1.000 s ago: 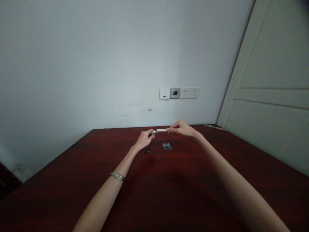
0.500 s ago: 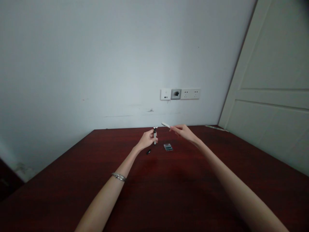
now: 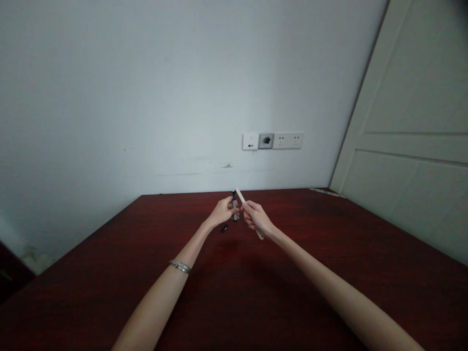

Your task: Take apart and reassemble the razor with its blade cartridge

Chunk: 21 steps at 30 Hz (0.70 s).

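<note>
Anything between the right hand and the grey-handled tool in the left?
Only the white stick that the right hand holds: its upper end is near the top of the grey-handled tool in the left hand; contact can't be told. Nothing else visible stands between. The small black piece lies off to the left.

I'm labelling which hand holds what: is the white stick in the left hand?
No, the right hand holds the white stick, while the left hand holds a black-and-grey tool.
</note>
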{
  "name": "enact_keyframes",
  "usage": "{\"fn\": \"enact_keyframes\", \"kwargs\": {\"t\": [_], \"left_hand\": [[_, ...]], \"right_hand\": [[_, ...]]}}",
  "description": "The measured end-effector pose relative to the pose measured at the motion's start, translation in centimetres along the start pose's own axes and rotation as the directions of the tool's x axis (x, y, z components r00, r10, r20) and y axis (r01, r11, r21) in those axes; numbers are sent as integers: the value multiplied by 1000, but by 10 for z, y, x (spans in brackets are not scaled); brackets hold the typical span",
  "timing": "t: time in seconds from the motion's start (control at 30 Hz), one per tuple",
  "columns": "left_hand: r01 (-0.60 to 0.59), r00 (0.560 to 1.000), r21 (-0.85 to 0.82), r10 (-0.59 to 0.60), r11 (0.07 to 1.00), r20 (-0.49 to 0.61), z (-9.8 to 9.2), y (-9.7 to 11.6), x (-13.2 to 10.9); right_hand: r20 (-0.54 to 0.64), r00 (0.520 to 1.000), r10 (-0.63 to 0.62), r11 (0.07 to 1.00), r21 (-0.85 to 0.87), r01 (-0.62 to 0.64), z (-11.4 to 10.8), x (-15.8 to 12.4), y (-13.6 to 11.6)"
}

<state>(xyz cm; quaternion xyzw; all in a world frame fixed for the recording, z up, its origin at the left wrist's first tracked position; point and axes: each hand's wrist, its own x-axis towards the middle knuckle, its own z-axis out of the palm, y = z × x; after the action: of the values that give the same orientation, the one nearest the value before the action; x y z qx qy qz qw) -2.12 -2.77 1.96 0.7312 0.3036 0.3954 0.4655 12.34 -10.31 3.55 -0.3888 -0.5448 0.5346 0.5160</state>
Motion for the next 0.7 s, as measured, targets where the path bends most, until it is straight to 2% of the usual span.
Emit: {"fn": "enact_keyframes", "kwargs": {"t": [0.1, 0.2, 0.3, 0.47, 0.63, 0.7], "left_hand": [[-25, 999, -9, 25, 1000, -29, -1, 3, 0], [-41, 999, -13, 40, 999, -35, -1, 8, -1], [-58, 998, -2, 58, 998, -21, -1, 11, -1], [-92, 995, 55, 94, 994, -31, -5, 7, 2], [-70, 998, -19, 70, 997, 6, -4, 7, 1], [-85, 996, -8, 85, 996, 15, -2, 9, 0]], "right_hand": [[-10, 1000, 28, 997, 67, -27, 6, -3, 2], [-32, 999, 0, 995, 102, 3, 9, 0, -3], [-29, 999, -20, 993, 115, 23, 11, 2, -3], [-17, 1000, 14, 995, 102, -13, 14, -2, 6], [-65, 996, -65, 988, 133, 73, 14, 2, 0], [-63, 996, -60, 989, 133, 68, 14, 3, 0]]}}
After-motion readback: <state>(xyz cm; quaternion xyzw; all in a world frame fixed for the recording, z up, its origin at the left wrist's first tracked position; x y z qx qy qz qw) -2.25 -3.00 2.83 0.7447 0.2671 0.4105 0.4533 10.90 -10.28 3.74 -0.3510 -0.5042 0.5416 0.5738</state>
